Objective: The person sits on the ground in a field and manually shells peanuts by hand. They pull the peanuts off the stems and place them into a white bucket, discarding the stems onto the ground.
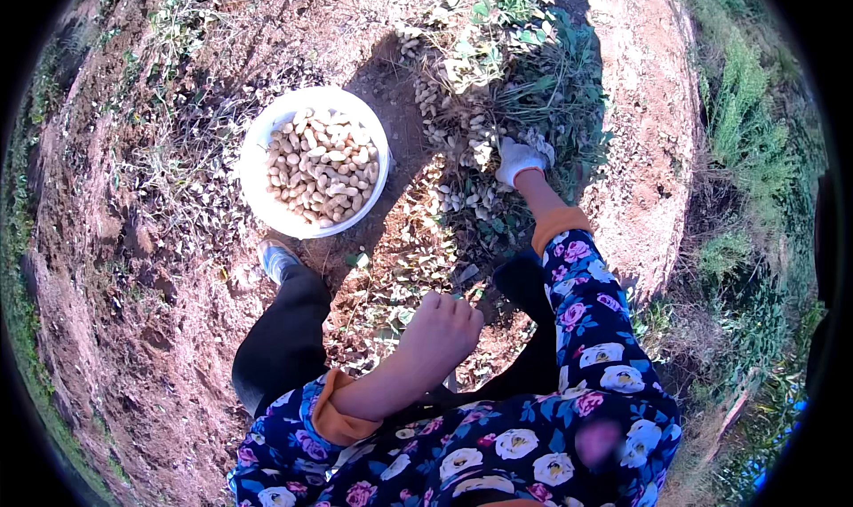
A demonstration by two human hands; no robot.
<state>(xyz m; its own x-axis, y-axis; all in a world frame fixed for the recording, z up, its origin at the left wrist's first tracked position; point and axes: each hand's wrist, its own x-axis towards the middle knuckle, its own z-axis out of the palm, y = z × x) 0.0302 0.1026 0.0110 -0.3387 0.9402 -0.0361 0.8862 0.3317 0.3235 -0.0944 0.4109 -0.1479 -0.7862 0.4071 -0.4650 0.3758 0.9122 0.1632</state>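
Observation:
A white glove covers my right hand [522,160], which reaches forward into a heap of pulled peanut plants [555,85]. Its fingers look closed on the plants, partly lost among stems and pods. Clusters of pale peanuts [451,138] hang from the roots just left of that glove. My left hand [442,331] is bare and held in a loose fist above my lap, knuckles up. Whatever its curled fingers may hold is hidden. A round white bucket [251,174] of loose peanuts [322,167] stands ahead and to the left.
My left shoe [277,260] rests close to the bucket's near side. Dry leaves and stalks [191,174] litter the reddish soil [115,329] on the left. Green weeds [751,125] grow along the right edge. Fallen leaves [400,276] lie between my legs.

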